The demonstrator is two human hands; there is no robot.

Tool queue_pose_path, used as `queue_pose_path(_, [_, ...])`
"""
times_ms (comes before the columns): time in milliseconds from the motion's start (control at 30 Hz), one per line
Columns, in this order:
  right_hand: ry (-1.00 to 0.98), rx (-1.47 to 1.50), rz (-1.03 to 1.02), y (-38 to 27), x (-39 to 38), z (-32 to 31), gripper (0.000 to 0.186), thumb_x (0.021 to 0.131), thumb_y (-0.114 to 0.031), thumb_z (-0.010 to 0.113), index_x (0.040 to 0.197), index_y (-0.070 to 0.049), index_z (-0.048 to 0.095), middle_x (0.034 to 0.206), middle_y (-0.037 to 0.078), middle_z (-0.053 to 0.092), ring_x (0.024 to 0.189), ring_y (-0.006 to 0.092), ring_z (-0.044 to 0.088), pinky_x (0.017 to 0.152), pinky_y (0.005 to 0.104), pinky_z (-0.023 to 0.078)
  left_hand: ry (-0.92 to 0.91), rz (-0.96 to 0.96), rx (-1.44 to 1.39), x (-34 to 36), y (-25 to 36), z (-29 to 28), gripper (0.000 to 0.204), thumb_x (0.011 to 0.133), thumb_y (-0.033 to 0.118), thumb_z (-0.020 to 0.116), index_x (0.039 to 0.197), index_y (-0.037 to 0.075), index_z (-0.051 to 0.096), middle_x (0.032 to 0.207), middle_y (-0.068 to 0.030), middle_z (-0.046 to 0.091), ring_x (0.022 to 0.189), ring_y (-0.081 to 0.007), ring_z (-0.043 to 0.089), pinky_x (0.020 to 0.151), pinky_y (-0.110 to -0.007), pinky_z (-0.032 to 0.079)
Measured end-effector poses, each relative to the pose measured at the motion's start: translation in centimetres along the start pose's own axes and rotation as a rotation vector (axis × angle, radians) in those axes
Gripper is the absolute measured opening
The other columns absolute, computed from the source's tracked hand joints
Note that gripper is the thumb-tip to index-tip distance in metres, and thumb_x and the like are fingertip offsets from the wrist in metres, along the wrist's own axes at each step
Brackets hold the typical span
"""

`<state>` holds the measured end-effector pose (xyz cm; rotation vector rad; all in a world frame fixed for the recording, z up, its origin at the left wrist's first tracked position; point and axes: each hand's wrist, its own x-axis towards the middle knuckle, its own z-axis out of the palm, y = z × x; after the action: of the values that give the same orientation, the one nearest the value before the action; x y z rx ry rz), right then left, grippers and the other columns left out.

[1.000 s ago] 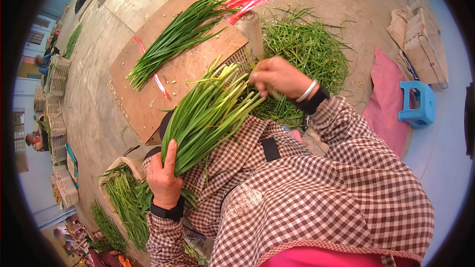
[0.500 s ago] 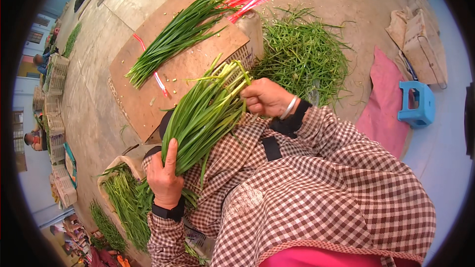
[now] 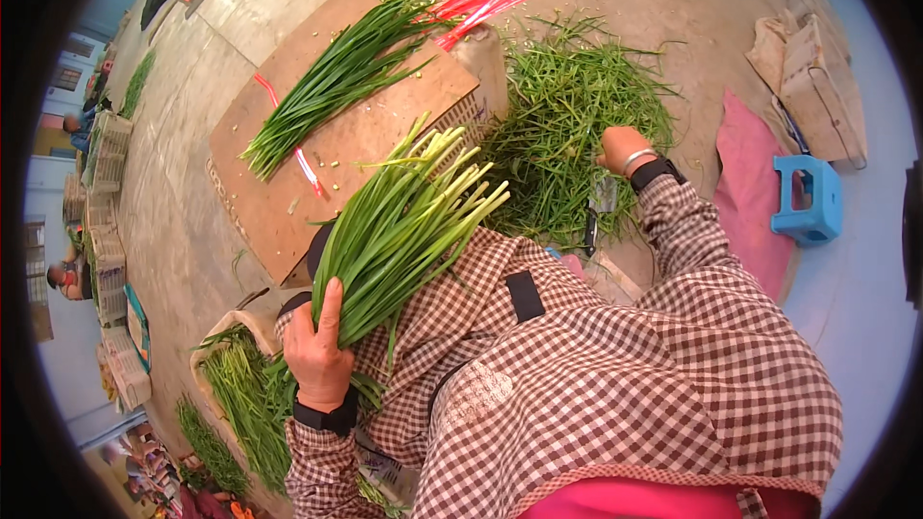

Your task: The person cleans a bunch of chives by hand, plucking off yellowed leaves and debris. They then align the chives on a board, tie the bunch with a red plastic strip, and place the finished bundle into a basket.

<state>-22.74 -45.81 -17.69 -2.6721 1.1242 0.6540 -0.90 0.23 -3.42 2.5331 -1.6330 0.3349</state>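
Note:
A bunch of green chives with pale cut ends lies across my lap. My left hand is closed round its leafy end, thumb on top; the pale stems fan out to the right. My right hand hangs above a pile of loose chive trimmings on the floor. Its fingers are curled in, and whether anything is between them I cannot make out. Just below that hand, a knife with a black handle lies at the pile's near edge.
A second chive bunch rests on a brown board, across a red-and-white tie. More red ties lie at the board's far corner. A basket of chives stands at left; a blue stool and pink cloth at right.
My right hand has moved right, away from the chive stems to over the trimmings pile. The stems it was pinching now spread freely, and the knife has come into view. My left hand keeps its grip.

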Motion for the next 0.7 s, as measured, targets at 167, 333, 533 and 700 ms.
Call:
queue_pose_path(167, [0.455,0.459,-0.205,-6.3,-3.4,-4.9,0.021,0.08,-0.021,0.063,0.084,-0.001,0.069,0.077,0.017,0.067,0.069,0.0312,0.065,0.065,0.0398,0.052,0.003,0.004,-0.007,0.3,0.4,-0.1,0.083,0.063,-0.017,0.056,0.138,0.017,0.047,0.091,-0.0129,0.055,0.077,-0.032,0.054,0.063,-0.04,0.043])
queue_pose_path(333, [0.211,0.939,-0.672,-15.6,-7.9,-9.2,0.025,0.079,-0.02,0.07,0.086,0.003,0.069,0.075,0.014,0.069,0.064,0.0181,0.065,0.061,0.03,0.051,0.044,0.005,0.011,0.3,0.6,-0.1,0.084,0.061,-0.014,0.059,0.137,0.02,0.049,0.087,-0.0122,0.052,0.069,-0.031,0.052,0.057,-0.039,0.042])
queue_pose_path(533, [0.477,0.973,-0.621,-20.3,-8.1,-7.4,0.015,0.077,-0.016,0.071,0.084,-0.003,0.069,0.071,0.012,0.064,0.062,0.0254,0.063,0.058,0.0324,0.05,0.028,0.003,0.025,0.5,1.0,-0.6,0.083,0.062,-0.012,0.06,0.138,0.019,0.049,0.087,-0.0125,0.052,0.068,-0.0303,0.052,0.057,-0.039,0.042])
queue_pose_path(700, [0.747,1.06,-0.794,-20.6,-11.3,-7.4,0.005,0.075,-0.004,0.07,0.079,-0.004,0.067,0.072,0.009,0.061,0.062,0.0217,0.058,0.057,0.0298,0.047,-0.009,-0.015,0.012,0.3,1.0,-0.5,0.084,0.063,-0.015,0.06,0.139,0.019,0.046,0.092,-0.0131,0.053,0.074,-0.0316,0.051,0.06,-0.04,0.042])
